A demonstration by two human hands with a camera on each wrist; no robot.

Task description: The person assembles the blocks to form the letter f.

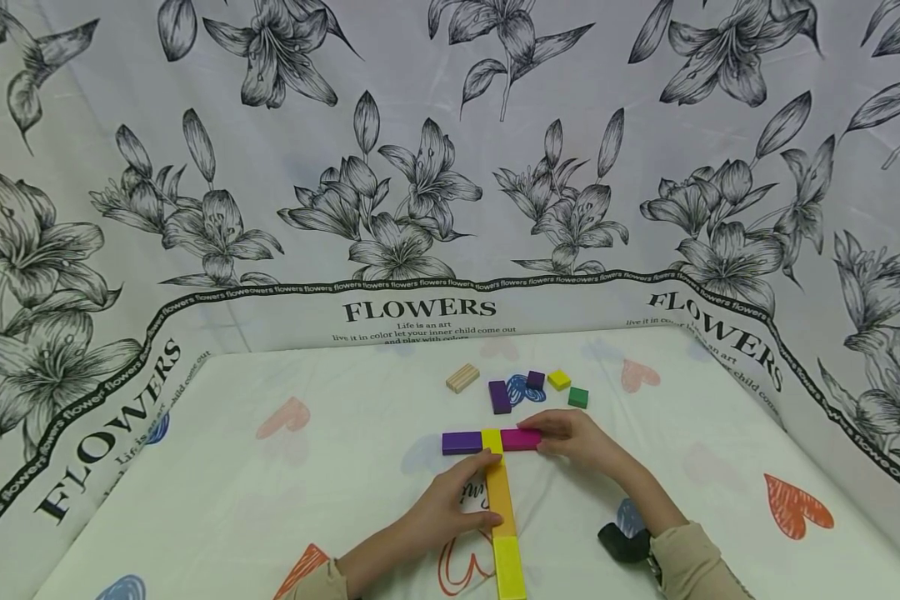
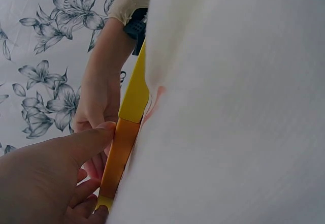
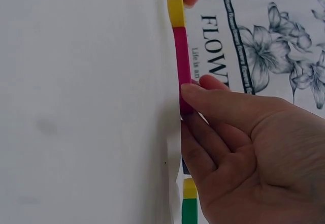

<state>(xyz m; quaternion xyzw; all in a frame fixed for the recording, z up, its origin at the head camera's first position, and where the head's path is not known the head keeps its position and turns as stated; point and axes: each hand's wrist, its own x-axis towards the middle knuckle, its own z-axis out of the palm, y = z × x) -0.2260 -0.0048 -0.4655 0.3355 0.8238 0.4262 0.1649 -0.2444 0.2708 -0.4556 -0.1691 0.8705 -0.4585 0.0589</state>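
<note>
Several coloured blocks lie joined in a T on the cloth. Its stem has an orange block (image 1: 500, 493) between a yellow block (image 1: 508, 567) at the near end and a small yellow block (image 1: 491, 437) at the top. A purple block (image 1: 462, 443) forms the left arm, a magenta block (image 1: 519, 440) the right. My left hand (image 1: 450, 498) touches the stem from the left, thumb on the orange block, fingertips near the small yellow one. My right hand (image 1: 576, 437) pinches the magenta block's outer end; in the right wrist view its thumb (image 3: 195, 93) presses the block's side.
Behind the T lie a ribbed wooden block (image 1: 462, 378), a purple block (image 1: 499, 397), a small dark purple block (image 1: 536, 381), a yellow block (image 1: 558, 380) and a green block (image 1: 578, 397). A flower-printed curtain (image 1: 420, 317) stands around the table.
</note>
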